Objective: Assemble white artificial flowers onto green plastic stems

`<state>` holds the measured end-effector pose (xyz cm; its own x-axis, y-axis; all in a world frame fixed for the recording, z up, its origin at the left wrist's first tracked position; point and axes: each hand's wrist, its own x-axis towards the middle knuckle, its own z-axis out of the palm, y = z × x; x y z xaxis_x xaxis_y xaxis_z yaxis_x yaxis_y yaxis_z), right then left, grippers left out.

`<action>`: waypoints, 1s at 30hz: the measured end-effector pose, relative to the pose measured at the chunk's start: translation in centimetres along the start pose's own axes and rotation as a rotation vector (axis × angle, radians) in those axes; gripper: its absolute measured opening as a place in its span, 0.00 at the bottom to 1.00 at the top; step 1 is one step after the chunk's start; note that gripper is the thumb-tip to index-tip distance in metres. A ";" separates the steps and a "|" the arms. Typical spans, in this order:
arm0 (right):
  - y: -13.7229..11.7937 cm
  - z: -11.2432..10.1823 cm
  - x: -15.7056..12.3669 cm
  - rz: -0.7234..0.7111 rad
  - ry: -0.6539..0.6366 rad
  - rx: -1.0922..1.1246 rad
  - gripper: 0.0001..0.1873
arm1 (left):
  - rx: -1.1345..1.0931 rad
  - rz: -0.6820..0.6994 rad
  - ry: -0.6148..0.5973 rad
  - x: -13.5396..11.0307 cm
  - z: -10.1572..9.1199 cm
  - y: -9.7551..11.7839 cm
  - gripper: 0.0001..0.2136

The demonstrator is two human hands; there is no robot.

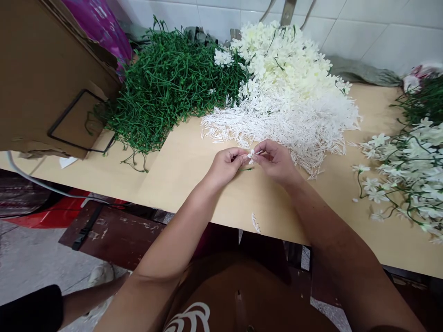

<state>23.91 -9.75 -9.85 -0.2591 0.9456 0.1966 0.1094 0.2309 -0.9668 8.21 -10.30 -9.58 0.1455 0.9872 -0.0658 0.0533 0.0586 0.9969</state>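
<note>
Between the fingertips of both hands is a small white artificial flower (251,156), held just above the tabletop. My left hand (226,167) pinches it from the left, fingers closed. From the right, my right hand (275,161) grips it the same way, thumb against forefinger. A short piece of green stem (246,169) shows below the fingers; whether it joins the flower is hard to see. Right behind the hands spreads a heap of thin white plastic stamen pieces (277,122). White flower heads (287,64) are piled behind that heap.
Green stems (173,78) lie in a big tangle at the left, beside a cardboard box (51,78) and a black wire frame (69,115). Stemmed white flowers (408,170) are heaped at the right. A white sprig (255,223) lies near the table's (187,184) front edge. Another person's leg (86,295) shows lower left.
</note>
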 end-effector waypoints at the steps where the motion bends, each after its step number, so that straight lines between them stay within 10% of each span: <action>1: 0.1 0.1 0.0 0.012 -0.004 0.025 0.11 | -0.012 -0.003 0.004 0.1 0.0 0.0 0.07; 30: 1.1 0.6 0.7 0.274 -0.088 0.311 0.22 | 0.156 -0.008 -0.118 0.4 -0.8 -0.5 0.09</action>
<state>23.30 -8.96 -10.86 -0.3433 0.9362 -0.0758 -0.1063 -0.1189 -0.9872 7.45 -9.83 -10.04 0.2590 0.9619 -0.0872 0.2058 0.0332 0.9780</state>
